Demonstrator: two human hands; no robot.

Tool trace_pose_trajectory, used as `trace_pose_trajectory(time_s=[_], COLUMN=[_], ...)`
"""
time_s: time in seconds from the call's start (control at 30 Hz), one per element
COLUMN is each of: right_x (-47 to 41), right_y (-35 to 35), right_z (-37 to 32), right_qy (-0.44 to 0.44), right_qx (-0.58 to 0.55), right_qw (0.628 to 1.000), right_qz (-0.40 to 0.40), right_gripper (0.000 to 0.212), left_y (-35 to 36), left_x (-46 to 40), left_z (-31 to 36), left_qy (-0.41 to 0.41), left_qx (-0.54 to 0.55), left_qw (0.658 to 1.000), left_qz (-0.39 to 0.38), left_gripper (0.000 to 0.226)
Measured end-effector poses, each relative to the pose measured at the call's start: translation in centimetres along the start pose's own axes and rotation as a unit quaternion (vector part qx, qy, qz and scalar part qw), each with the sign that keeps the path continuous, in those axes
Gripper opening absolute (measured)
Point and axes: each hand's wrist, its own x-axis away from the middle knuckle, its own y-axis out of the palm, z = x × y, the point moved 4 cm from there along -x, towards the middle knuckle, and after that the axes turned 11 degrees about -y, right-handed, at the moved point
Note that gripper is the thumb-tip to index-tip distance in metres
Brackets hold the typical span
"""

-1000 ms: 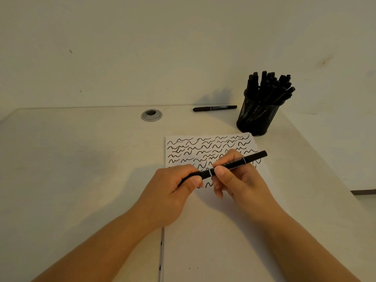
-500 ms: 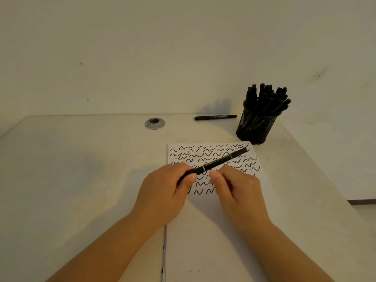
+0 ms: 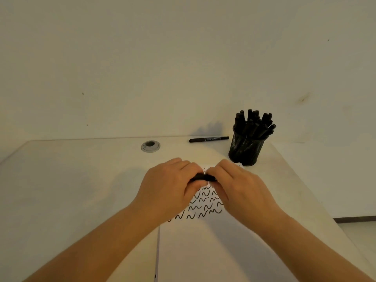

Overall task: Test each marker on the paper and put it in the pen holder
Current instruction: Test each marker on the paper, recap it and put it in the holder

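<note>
Fingers of the left hand (image 3: 168, 188) and right hand (image 3: 242, 190) curl closed around one black marker (image 3: 203, 177), mostly hidden, held just above the paper (image 3: 203, 251) with its black squiggles. Beyond the paper, to its right, stands the holder (image 3: 245, 150) full of markers; a loose marker (image 3: 208, 139) lies beside it.

A black marker (image 3: 203, 177) sits pinched between both hands above the paper (image 3: 203, 241), mostly hidden. Black squiggles cover the sheet's upper part. A black mesh pen holder (image 3: 245, 151) stands packed with markers; just left of it another marker (image 3: 208, 139) lies flat.
</note>
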Motion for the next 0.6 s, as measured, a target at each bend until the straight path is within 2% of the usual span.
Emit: trace_pose_trajectory(time_s=[0.1,0.2,0.3,0.43,0.6], right_x=[-0.4,-0.1,0.1,-0.2,-0.5], right_y=[-1.3,-3.0,-4.6,-5.8,-5.9], right_z=[2.7,6.1,9.2,12.3,14.2], right_qy=[0.089,0.191,0.233,0.251,0.249], right_qx=[-0.05,-0.106,-0.15,-0.153,-0.148], right_qw=[0.994,0.969,0.943,0.931,0.923], right_qz=[0.023,0.118,0.185,0.216,0.254], right_gripper=[0.024,0.051,0.068,0.064,0.058], left_y=[0.0,1.5,4.0,7.1,9.4], left_x=[-2.6,-5.4,-7.7,-9.4,-11.0], left_z=[-0.6,-2.2,-4.4,-6.6,-7.4], left_qy=[-0.037,-0.082,-0.122,-0.16,-0.166], left_qx=[0.038,0.028,-0.018,-0.07,-0.088], left_qw=[0.999,0.996,0.988,0.968,0.959], left_qz=[-0.002,-0.034,-0.094,-0.181,-0.213], left_gripper=[0.032,0.031,0.028,0.033,0.036])
